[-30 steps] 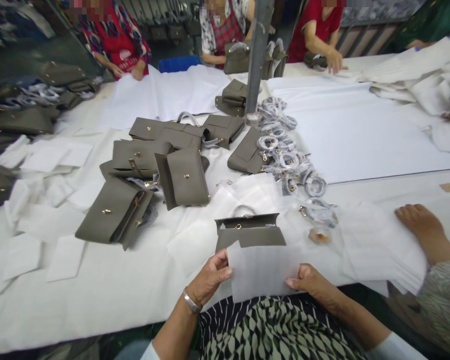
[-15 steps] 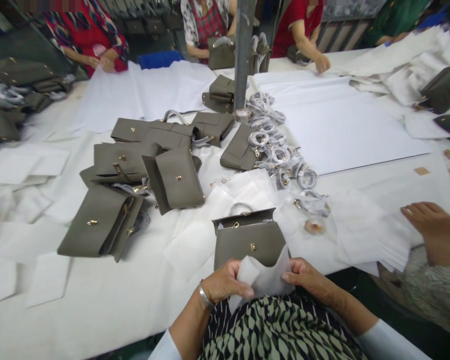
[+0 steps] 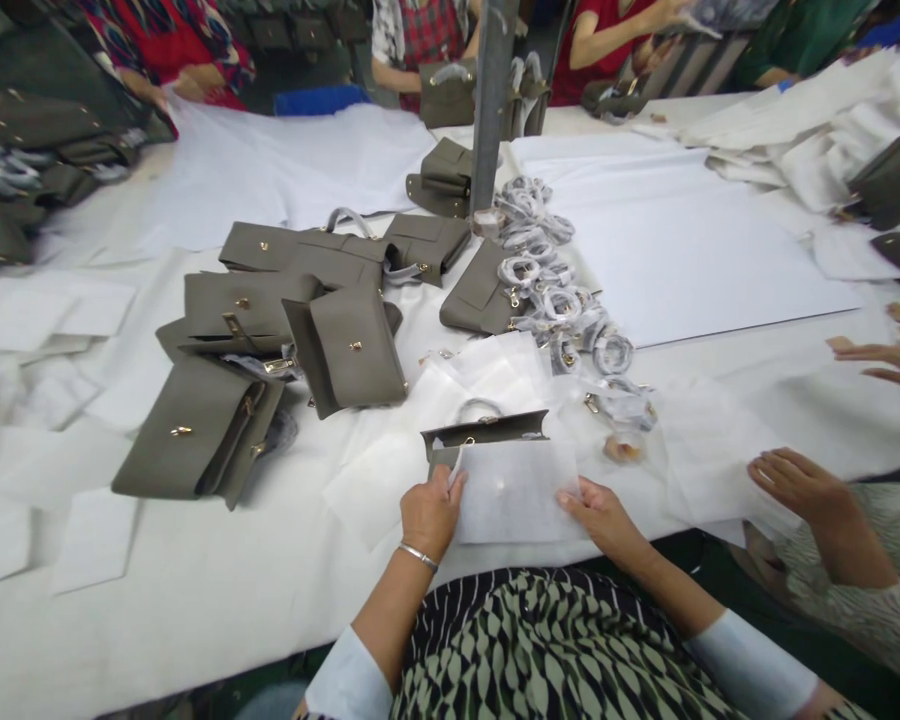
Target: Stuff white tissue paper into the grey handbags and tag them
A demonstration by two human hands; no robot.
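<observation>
Directly in front of me lies an olive-grey handbag (image 3: 487, 428) with its flap edge and wrapped top handle toward the far side. A thin white sheet (image 3: 521, 495) is spread over its front panel, so the clasp shows only faintly through it. My left hand (image 3: 431, 515) pinches the sheet's left edge between thumb and fingers. On the opposite side, my right hand (image 3: 600, 510) grips the right edge with its thumb on top. More white sheets (image 3: 379, 490) lie under and beside the bag.
Several similar handbags (image 3: 352, 350) are piled ahead to the left. Plastic-wrapped straps (image 3: 562, 305) lie beside a metal post (image 3: 489, 110). At right, a co-worker's hand (image 3: 802, 485) rests near stacked sheets. Other people work across the table with large white sheets (image 3: 292, 165).
Both hands have moved forward, laying the sheet from near my lap flat over the bag's front. Co-workers' hands at the right and across the table have shifted too.
</observation>
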